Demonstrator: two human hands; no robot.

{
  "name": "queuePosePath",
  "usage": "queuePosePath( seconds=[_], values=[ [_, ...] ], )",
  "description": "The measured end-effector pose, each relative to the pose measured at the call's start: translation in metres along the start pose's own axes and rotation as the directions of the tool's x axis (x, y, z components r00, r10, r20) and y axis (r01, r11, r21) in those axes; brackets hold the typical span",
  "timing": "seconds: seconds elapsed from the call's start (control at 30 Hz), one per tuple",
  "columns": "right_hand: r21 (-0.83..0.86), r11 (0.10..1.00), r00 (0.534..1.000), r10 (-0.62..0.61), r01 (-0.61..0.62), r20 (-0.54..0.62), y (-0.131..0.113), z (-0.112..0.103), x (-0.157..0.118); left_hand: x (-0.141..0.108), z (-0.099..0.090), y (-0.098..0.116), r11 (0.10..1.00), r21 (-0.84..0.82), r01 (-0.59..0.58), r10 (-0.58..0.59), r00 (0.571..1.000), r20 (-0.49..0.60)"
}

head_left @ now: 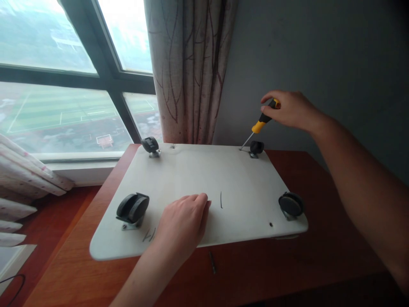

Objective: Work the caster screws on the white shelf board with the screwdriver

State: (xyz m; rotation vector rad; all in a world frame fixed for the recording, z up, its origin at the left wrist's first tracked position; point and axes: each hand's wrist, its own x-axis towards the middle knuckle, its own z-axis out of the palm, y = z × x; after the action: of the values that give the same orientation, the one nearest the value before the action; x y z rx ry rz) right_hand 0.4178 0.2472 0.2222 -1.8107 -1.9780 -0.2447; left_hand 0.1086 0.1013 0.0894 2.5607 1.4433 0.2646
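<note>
A white board lies on a reddish-brown wooden table, with a black caster wheel near each corner. My right hand, closed around the handle, holds a yellow-and-black screwdriver at a slant. Its metal tip meets the board's far edge, just left of the far right caster. What lies under the tip is too small to make out. On the near middle of the board rests my left hand, its fingers curled closed. Whatever those fingers hold, if anything, is hidden. A small hole shows by the near right caster.
Other casters stand at the near left and far left. A thin dark bit lies on the table before the board. Behind are a curtain, a grey wall and a window.
</note>
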Motion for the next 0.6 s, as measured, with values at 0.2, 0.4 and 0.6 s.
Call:
queuePosePath(
  seconds=[0.2,0.4,0.6],
  values=[
    [-0.076,0.996,0.998,0.054,-0.053,0.017,-0.001,-0.003,-0.001,-0.001,-0.001,0.0,1.0,-0.014,-0.006,0.006,1.0,0.005],
    [-0.176,0.984,1.0,0.028,-0.029,-0.007,0.003,-0.005,-0.001,-0.002,0.001,0.0,0.999,-0.033,-0.008,0.008,1.0,-0.003],
    [0.083,0.996,0.993,-0.03,0.021,0.11,0.004,-0.011,-0.004,-0.001,-0.001,0.0,1.0,-0.025,0.005,-0.005,1.0,0.015]
  ],
)
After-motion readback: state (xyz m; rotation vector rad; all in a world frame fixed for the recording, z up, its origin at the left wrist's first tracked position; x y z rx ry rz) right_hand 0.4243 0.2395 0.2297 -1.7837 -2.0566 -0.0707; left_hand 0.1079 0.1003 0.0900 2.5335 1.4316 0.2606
